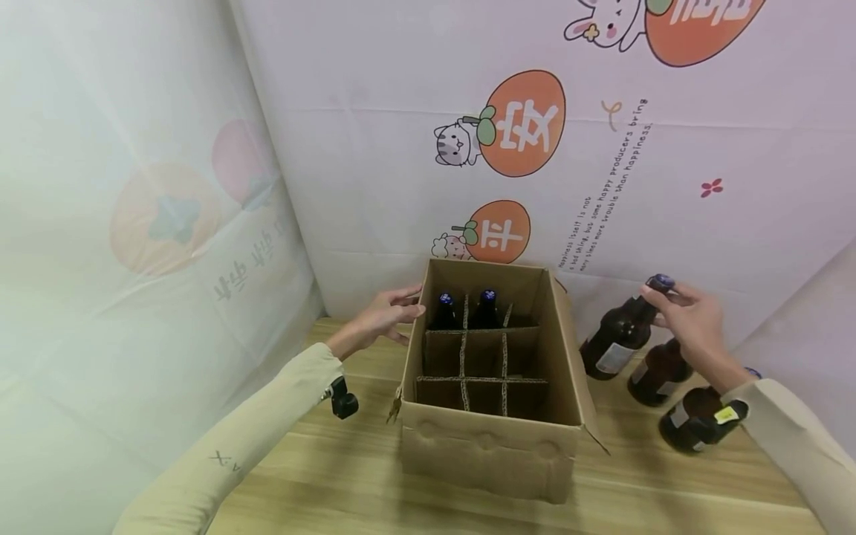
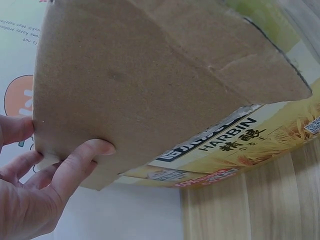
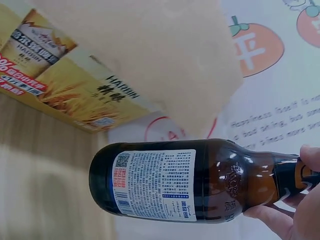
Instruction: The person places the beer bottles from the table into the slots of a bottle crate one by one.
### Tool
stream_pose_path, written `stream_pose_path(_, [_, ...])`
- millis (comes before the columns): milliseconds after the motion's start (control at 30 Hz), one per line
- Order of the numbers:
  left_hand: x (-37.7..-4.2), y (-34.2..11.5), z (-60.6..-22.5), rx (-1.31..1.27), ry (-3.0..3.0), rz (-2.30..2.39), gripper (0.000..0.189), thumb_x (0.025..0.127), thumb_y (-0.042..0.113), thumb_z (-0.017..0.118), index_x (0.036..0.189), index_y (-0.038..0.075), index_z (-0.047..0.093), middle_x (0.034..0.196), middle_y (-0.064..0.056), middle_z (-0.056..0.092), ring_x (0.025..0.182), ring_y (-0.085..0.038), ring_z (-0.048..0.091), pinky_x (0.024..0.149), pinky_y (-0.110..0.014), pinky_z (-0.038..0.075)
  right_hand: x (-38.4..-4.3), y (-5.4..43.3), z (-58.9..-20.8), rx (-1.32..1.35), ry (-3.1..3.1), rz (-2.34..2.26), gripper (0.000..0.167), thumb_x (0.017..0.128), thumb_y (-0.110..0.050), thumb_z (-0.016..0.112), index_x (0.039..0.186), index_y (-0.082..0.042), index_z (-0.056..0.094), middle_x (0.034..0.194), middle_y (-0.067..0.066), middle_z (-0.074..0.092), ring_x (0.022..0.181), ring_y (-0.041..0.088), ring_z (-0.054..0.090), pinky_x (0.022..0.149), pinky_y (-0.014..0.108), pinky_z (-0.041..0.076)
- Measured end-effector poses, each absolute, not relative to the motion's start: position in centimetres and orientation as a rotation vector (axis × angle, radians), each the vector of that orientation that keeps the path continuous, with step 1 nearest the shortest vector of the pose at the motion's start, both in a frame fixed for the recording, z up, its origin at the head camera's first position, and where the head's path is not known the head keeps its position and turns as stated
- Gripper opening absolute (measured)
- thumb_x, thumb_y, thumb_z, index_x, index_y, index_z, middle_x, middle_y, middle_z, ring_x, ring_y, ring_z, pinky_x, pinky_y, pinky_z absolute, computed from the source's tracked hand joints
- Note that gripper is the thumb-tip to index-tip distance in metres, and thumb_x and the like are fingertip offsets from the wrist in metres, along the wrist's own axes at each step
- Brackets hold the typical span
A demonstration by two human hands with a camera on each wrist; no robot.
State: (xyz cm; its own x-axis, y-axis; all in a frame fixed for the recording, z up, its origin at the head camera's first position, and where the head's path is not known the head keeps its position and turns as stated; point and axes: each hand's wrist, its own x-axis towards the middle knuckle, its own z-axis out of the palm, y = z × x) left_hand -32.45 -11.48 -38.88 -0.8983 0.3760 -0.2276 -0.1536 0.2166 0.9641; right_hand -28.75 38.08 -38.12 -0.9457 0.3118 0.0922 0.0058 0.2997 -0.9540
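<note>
In the head view, an uncapped-top cardboard box (image 1: 491, 464) with dividers stands on the table, flaps spread. Two blue-capped bottles (image 1: 487, 306) sit in its far row of compartments. My left hand (image 1: 381, 319) is at the box's far left corner; in the left wrist view its fingers pinch the edge of a bare cardboard flap (image 2: 135, 85). To the right of the box, my right hand (image 1: 692, 319) grips a brown beer bottle (image 3: 155, 182) by the neck. This bottle is tilted, its white label showing; I cannot tell whether its base touches the table.
Two more brown bottles, one behind (image 1: 658, 375) and one nearer (image 1: 698, 420), stand right of the box under my right forearm. A printed white cloth (image 1: 374, 171) hangs behind the wooden table (image 1: 314, 475), and another pale cloth (image 1: 100, 334) hangs on the left.
</note>
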Motion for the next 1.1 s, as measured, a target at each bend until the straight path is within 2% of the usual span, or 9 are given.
stream_pose_path(33, [-32.5, -11.5, -38.9, 0.207, 2.081, 1.726, 0.068, 0.104, 0.016, 0.063, 0.165, 0.017, 0.033, 0.162, -0.024, 0.042, 0.141, -0.050, 0.048, 0.085, -0.048, 0.067, -28.8, 38.0, -37.7, -0.285, -2.309, 1.685, 0.011, 0.096, -0.031, 0.079, 0.103, -0.036, 0.071, 0.078, -0.031, 0.071, 0.061, 0.004, 0.074, 0.070, 0.004, 0.055])
stream_pose_path(133, [-32.5, -11.5, -38.9, 0.206, 2.075, 1.727, 0.068, 0.104, 0.015, 0.063, 0.165, 0.018, 0.033, 0.162, -0.024, 0.041, 0.142, -0.050, 0.048, 0.086, -0.048, 0.067, -28.8, 38.0, -36.5, -0.271, -2.276, 1.715, 0.012, 0.095, -0.030, 0.080, 0.100, -0.038, 0.072, 0.079, -0.030, 0.073, 0.062, 0.003, 0.074, 0.062, 0.004, 0.055])
stream_pose_path(267, [-32.4, -11.5, -39.0, 0.207, 2.075, 1.722, 0.068, 0.104, 0.014, 0.063, 0.165, 0.016, 0.032, 0.162, -0.024, 0.041, 0.142, -0.050, 0.047, 0.087, -0.049, 0.067, -28.9, 37.6, -35.0, -0.224, -2.182, 1.798, 0.014, 0.093, -0.025, 0.082, 0.096, -0.037, 0.074, 0.081, -0.028, 0.074, 0.069, -0.004, 0.073, 0.057, 0.012, 0.059])
stream_pose_path(300, [-32.3, -11.5, -38.9, 0.207, 2.076, 1.721, 0.069, 0.104, 0.014, 0.063, 0.165, 0.016, 0.031, 0.162, -0.024, 0.041, 0.142, -0.050, 0.048, 0.087, -0.049, 0.067, -28.9, 37.5, -34.5, -0.208, -2.148, 1.829, 0.015, 0.093, -0.022, 0.082, 0.096, -0.035, 0.075, 0.082, -0.026, 0.075, 0.072, -0.005, 0.073, 0.063, 0.014, 0.062])
stream_pose_path(433, [-32.3, -11.5, -38.9, 0.211, 2.081, 1.718, 0.069, 0.104, 0.015, 0.063, 0.165, 0.016, 0.031, 0.162, -0.025, 0.042, 0.142, -0.050, 0.048, 0.088, -0.050, 0.066, -29.0, 36.9, -32.7, -0.177, -2.034, 1.940, 0.014, 0.090, -0.016, 0.084, 0.094, -0.028, 0.078, 0.083, -0.021, 0.077, 0.075, -0.004, 0.073, 0.062, 0.017, 0.063])
stream_pose_path(667, [-32.3, -11.3, -38.8, 0.226, 2.088, 1.722, 0.069, 0.105, 0.015, 0.062, 0.166, 0.015, 0.030, 0.163, -0.024, 0.040, 0.142, -0.050, 0.048, 0.088, -0.050, 0.066, -28.8, 35.7, -29.9, -0.175, -2.020, 1.979, 0.014, 0.088, -0.021, 0.086, 0.096, -0.029, 0.079, 0.083, -0.020, 0.078, 0.074, -0.002, 0.075, 0.064, 0.018, 0.064])
stream_pose_path(833, [-32.2, -11.3, -39.0, 0.230, 2.090, 1.724, 0.069, 0.105, 0.014, 0.061, 0.166, 0.015, 0.029, 0.163, -0.024, 0.040, 0.141, -0.049, 0.049, 0.088, -0.050, 0.066, -28.4, 34.6, -28.4, -0.093, -1.952, 1.982, 0.013, 0.088, -0.014, 0.086, 0.095, -0.024, 0.081, 0.083, -0.017, 0.079, 0.075, -0.001, 0.075, 0.063, 0.019, 0.064])
stream_pose_path(1000, [-32.3, -11.2, -38.9, 0.224, 2.084, 1.730, 0.069, 0.105, 0.013, 0.061, 0.166, 0.014, 0.029, 0.161, -0.025, 0.042, 0.141, -0.049, 0.049, 0.087, -0.050, 0.067, -28.1, 33.0, -27.0, 0.039, -1.848, 1.980, 0.018, 0.087, -0.005, 0.084, 0.101, -0.016, 0.083, 0.086, -0.010, 0.080, 0.078, 0.001, 0.075, 0.064, 0.019, 0.064])
stream_pose_path(1100, [-32.4, -11.2, -38.8, 0.218, 2.080, 1.728, 0.069, 0.105, 0.013, 0.062, 0.166, 0.014, 0.030, 0.161, -0.025, 0.042, 0.141, -0.049, 0.049, 0.088, -0.050, 0.066, -27.9, 32.0, -26.0, 0.081, -1.837, 1.989, 0.020, 0.087, -0.006, 0.085, 0.104, -0.015, 0.083, 0.089, -0.009, 0.081, 0.081, 0.002, 0.076, 0.066, 0.020, 0.065])
